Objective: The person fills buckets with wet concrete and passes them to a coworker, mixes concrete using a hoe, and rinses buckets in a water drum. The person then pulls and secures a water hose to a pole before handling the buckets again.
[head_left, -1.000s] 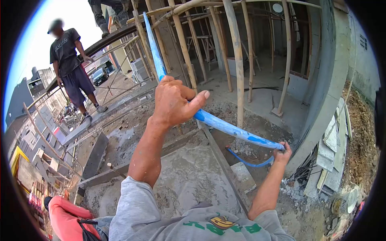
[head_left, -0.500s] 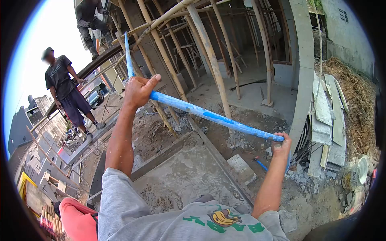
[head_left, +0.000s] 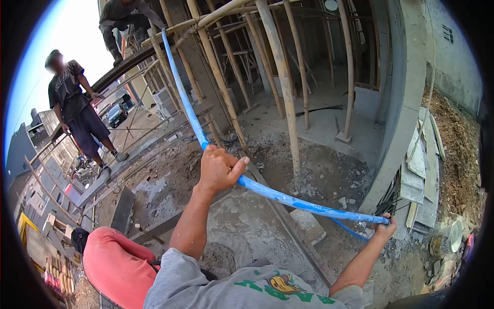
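A long blue hose with white smears and printed lettering runs across the view. My left hand is closed around its middle, thumb sticking out. At the lower right my right hand grips the hose near its end. From my left hand it rises to the upper left, where a crouching person on a raised plank reaches a hand to its far end. A thin blue line hangs behind the hose near my right hand.
Bamboo poles prop the structure ahead. Another person stands on a plank at left. Wet concrete lies within boards below me. Stacked panels and a bucket stand at right. A pink-clothed leg shows lower left.
Both my hands have moved down and to the right with the hose. The hose now curves more. The crouching person has bent forward, a hand at the hose's upper end.
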A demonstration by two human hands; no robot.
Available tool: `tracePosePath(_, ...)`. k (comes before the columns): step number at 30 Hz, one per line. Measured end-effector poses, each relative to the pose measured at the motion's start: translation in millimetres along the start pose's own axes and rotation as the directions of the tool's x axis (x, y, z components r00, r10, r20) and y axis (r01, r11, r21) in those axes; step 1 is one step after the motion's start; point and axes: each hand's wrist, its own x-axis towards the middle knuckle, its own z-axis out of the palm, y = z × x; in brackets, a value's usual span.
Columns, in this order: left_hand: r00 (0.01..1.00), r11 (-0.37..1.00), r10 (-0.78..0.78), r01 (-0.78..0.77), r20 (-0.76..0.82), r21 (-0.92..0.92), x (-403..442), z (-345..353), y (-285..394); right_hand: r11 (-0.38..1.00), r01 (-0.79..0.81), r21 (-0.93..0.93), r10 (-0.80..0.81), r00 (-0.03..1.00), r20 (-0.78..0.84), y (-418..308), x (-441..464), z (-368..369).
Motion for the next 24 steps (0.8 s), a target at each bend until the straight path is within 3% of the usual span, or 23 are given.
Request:
tracePosePath(3,0.99,0.992,0.103,-0.109,0.094,0.066,4,17,-31,0.999,0.026,-0.045,-0.03,0.995,-0.092,5,0,-10)
tracePosePath(6,0.993,0.995,0.1,-0.101,0.068,0.012,27,19,-64,0.978,0.15,-0.143,-0.169,0.976,-0.135,10,3,-7)
tracePosePath(10,0.991,0.992,0.077,-0.087,0.108,0.089,43,19,-88,0.994,0.09,-0.068,-0.102,0.974,-0.202,-28,31,-14)
tracePosePath(14,0.998,0.998,0.036,-0.039,0.046,0.048,28,26,-85,0.966,0.226,-0.125,-0.252,0.934,-0.253,-57,37,-22)
tracePosePath(15,0.995,0.992,-0.008,-0.005,0.096,0.125,21,27,-78,0.965,0.235,-0.117,-0.255,0.943,-0.212,-68,31,-21)
tracePosePath(18,0.989,0.996,0.017,-0.029,0.15,0.079,-7,24,-56,0.866,0.314,-0.389,-0.368,0.927,-0.071,-116,19,-24)
tracePosePath(19,0.991,0.994,0.01,-0.024,0.133,0.103,-17,22,-45,0.916,0.225,-0.331,-0.24,0.971,-0.002,-140,17,-22)
tracePosePath(20,0.995,0.991,-0.016,0.002,0.099,0.135,-23,15,-33,0.918,0.162,-0.361,-0.188,0.981,-0.038,-129,-28,22)
tracePosePath(21,0.997,0.988,-0.021,0.01,0.07,0.151,-26,7,-19,0.87,0.148,-0.47,-0.141,0.989,0.05,-148,-28,30)
tracePosePath(23,0.997,0.983,0.033,-0.044,0.065,0.179,-27,-6,13,0.846,-0.011,-0.533,0.099,0.986,0.136,-166,-54,71)
tracePosePath(24,0.993,0.988,0.112,-0.115,0.036,0.107,-24,-6,29,0.739,0.115,-0.664,-0.041,0.991,0.126,-147,-94,113)
